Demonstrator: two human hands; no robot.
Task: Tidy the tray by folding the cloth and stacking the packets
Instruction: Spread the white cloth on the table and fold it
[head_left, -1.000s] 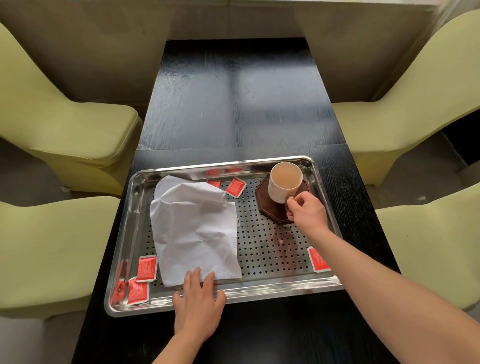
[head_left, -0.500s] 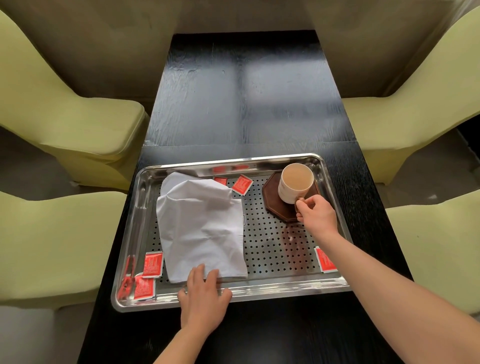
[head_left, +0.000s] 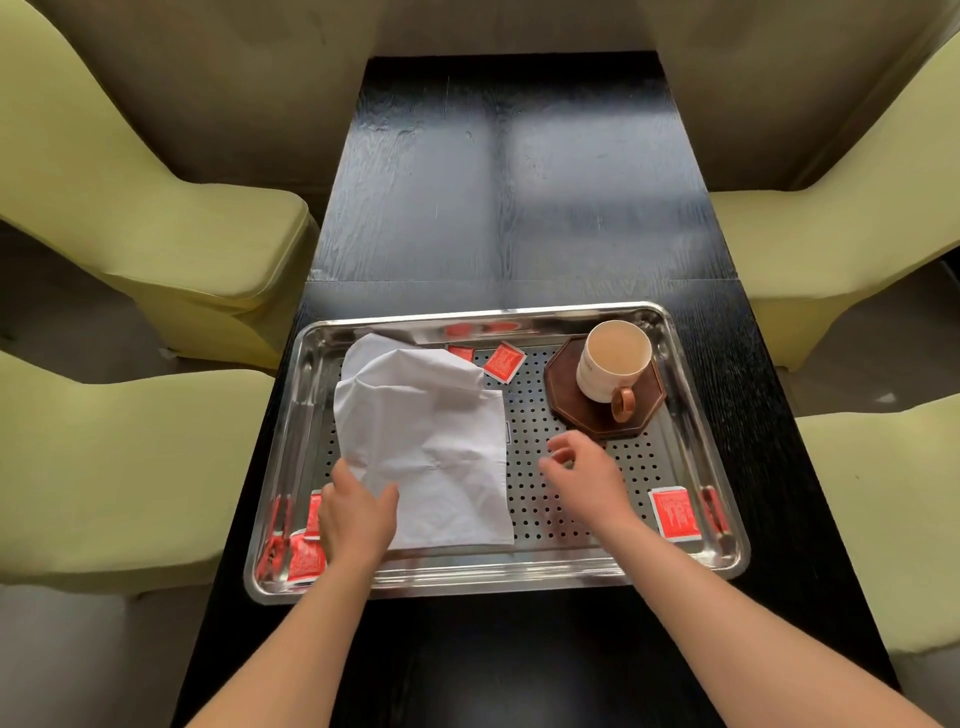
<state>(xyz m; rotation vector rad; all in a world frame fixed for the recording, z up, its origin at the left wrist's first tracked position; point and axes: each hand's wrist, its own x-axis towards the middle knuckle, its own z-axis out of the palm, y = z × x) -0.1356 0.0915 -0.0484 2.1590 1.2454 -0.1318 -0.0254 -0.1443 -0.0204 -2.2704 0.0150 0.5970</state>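
Note:
A crumpled white cloth (head_left: 426, 441) lies in the left half of the perforated steel tray (head_left: 493, 578). My left hand (head_left: 357, 514) rests on the cloth's near left corner, thumb spread, fingers fairly straight. My right hand (head_left: 582, 478) hovers over the tray's bare middle, fingers loosely curled, holding nothing. Red packets lie scattered: one near the far rim (head_left: 504, 361), another half under the cloth (head_left: 461, 353), one at the near right (head_left: 674, 513), two at the near left (head_left: 306, 558), partly hidden by my left hand.
A cream cup (head_left: 613, 364) holding a pale drink stands on a dark octagonal coaster (head_left: 571, 410) in the tray's far right corner. The tray sits on a narrow black table (head_left: 509, 197). Yellow-green chairs (head_left: 156, 208) flank both sides.
My right hand let go of the cup's handle and drew back left over the tray's middle. My left hand moved from the tray's near rim onto the cloth's near left corner.

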